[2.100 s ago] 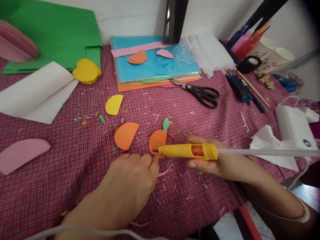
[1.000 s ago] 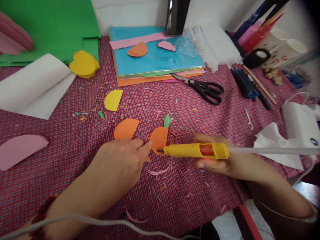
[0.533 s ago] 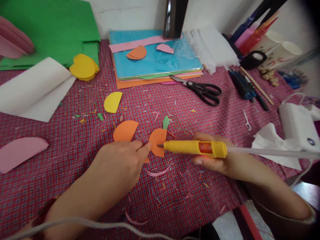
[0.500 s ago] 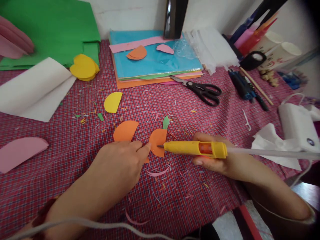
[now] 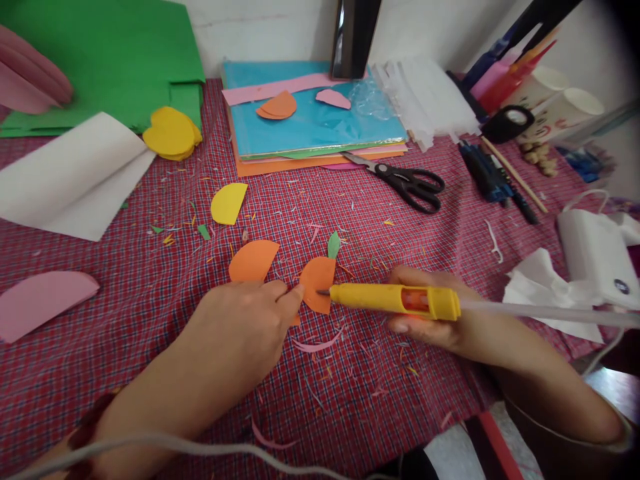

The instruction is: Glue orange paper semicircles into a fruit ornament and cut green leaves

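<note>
My right hand is closed around a yellow hot glue gun with a long translucent glue stick in its back end. Its dark nozzle tip is at an orange paper half-circle lying on the cloth. My left hand, fingers curled down, has its thumb on the left edge of that same half-circle. A second orange paper half-circle lies partly beneath the left hand, whose other fingertips are hidden. Just above the glued piece sits a small green paper leaf.
Black-handled scissors lie beside a stack of coloured paper. Yellow and pink half-circles, paper scraps and a white sheet are on the checked cloth. A white cable crosses the front.
The view has shifted slightly. Both hands stay in nearly the same place, with the glue gun's tip still at the orange half-circle.
</note>
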A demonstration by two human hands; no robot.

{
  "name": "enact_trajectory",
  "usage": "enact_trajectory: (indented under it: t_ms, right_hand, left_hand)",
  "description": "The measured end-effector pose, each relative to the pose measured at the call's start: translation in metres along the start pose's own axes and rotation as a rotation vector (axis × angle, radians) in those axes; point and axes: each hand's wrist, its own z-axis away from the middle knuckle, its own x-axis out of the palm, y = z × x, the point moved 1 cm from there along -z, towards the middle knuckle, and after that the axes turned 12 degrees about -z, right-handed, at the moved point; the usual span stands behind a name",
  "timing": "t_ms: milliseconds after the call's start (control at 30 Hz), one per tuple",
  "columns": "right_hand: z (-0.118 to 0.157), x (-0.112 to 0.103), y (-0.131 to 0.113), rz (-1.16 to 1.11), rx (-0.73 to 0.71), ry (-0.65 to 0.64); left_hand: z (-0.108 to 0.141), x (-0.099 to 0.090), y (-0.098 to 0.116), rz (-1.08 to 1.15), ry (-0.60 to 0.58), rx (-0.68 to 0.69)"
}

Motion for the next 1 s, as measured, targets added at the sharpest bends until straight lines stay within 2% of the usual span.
enact_trajectory:
  t_ms: [67, 133, 233, 333, 400, 467, 533, 633, 733, 800, 833, 867, 933, 1000]
  right_hand:
    - [0.003, -0.008, -0.001, 0.003, -0.021, 0.135]
    - [0.01, -0.02, 0.001, 0.063, -0.007, 0.34]
    - [0.024, -0.043, 0.01, 0.317, 0.201, 0.583]
    - [0.041, -0.063, 0.023, 0.433, 0.4, 0.655]
    - [0.049, -0.07, 0.03, 0.406, 0.435, 0.636]
    - [0.054, -0.075, 0.036, 0.394, 0.467, 0.631]
    - [0.056, -0.078, 0.043, 0.38, 0.476, 0.634]
    - [0.056, -0.084, 0.052, 0.401, 0.379, 0.601]
    - [0.054, -0.084, 0.049, 0.607, 0.288, 0.656]
    - [0.051, -0.072, 0.031, 0.619, 0.177, 0.712]
    - [0.047, -0.061, 0.019, 0.523, 0.101, 0.707]
    - [0.043, -0.048, 0.005, 0.335, 0.035, 0.662]
    - [0.028, -0.015, -0.023, -0.113, 0.011, 0.364]
    - [0.009, 0.015, -0.044, -0.414, 0.02, 0.128]
  left_hand:
    - [0.0, 0.0, 0.001, 0.013, 0.002, -0.008]
    - [0.001, 0.0, 0.0, 0.041, 0.015, -0.023]
    - [0.003, -0.004, -0.007, 0.139, 0.043, -0.062]
    - [0.008, -0.016, -0.019, 0.322, 0.087, -0.13]
    - [0.01, -0.027, -0.025, 0.45, 0.154, -0.17]
    - [0.012, -0.035, -0.028, 0.48, 0.287, -0.185]
    - [0.012, -0.04, -0.027, 0.368, 0.487, -0.212]
    - [0.013, -0.034, -0.02, 0.207, 0.738, -0.225]
    - [0.019, -0.022, -0.014, 0.165, 0.895, -0.037]
    - [0.025, -0.016, -0.009, 0.12, 0.904, 0.112]
    - [0.028, -0.014, -0.006, 0.099, 0.877, 0.158]
    - [0.03, -0.014, -0.003, 0.079, 0.844, 0.181]
    - [0.033, -0.014, 0.002, 0.034, 0.805, 0.189]
    - [0.034, -0.016, 0.007, 0.01, 0.816, 0.2]
